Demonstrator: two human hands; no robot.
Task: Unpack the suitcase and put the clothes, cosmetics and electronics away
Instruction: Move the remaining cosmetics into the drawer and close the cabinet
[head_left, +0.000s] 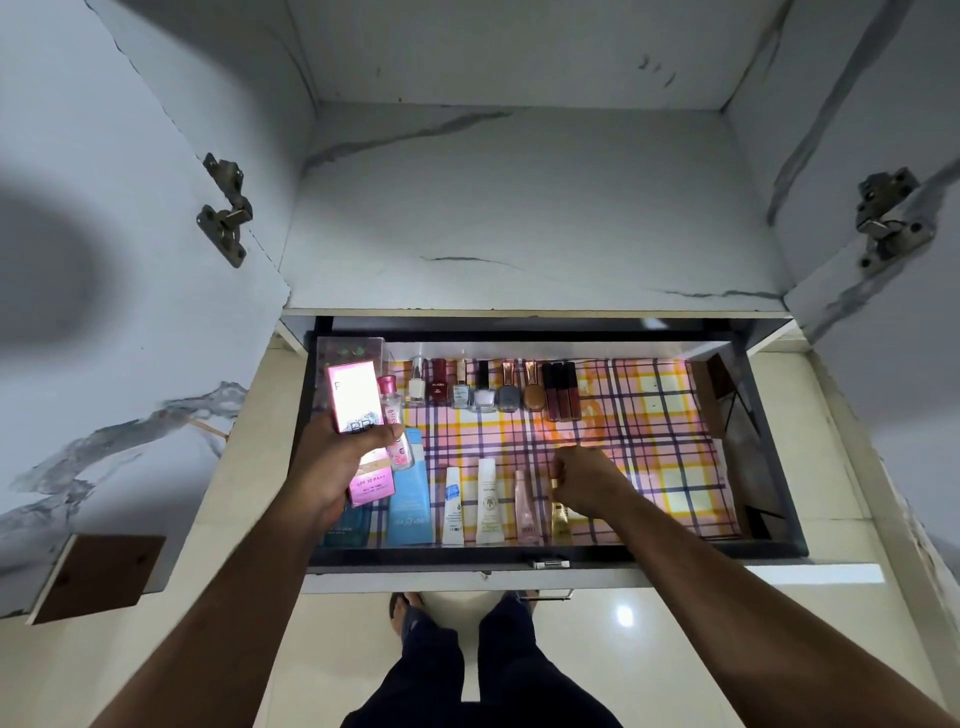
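My left hand grips pink box over open drawer; right hand pinches gold tube in front row.

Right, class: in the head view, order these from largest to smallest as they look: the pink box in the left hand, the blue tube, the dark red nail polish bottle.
1. Pink box, though it is held nearer the camera, so this is unsure.
2. Blue tube.
3. Dark red nail polish bottle.
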